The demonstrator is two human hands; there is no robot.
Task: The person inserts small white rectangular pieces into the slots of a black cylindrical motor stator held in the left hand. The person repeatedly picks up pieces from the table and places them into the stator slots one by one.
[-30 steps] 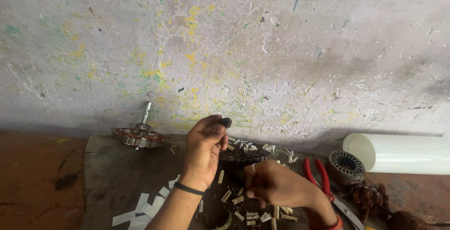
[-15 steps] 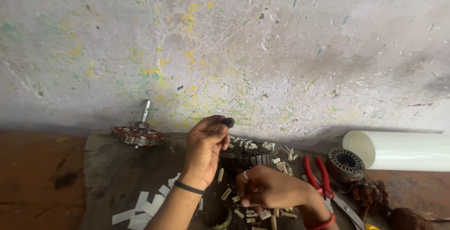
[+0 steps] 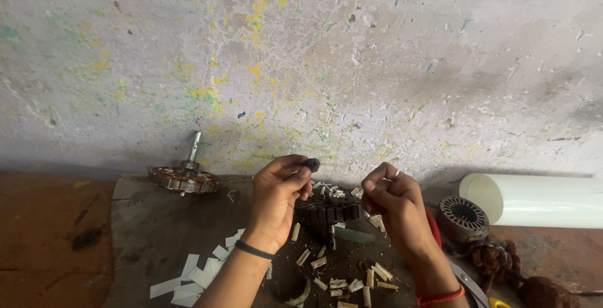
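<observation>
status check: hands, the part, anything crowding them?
Left hand pinches small dark piece. Right hand closed, contents unclear. Slotted stator core lies between them; pale wedges litter mat.

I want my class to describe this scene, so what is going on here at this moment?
A person sits at a dark mat by a paint-flecked wall. The left hand pinches a small dark piece in its fingers; the right hand is closed beside it. Between and below them sits a dark slotted motor core, amid scattered slips.
</observation>
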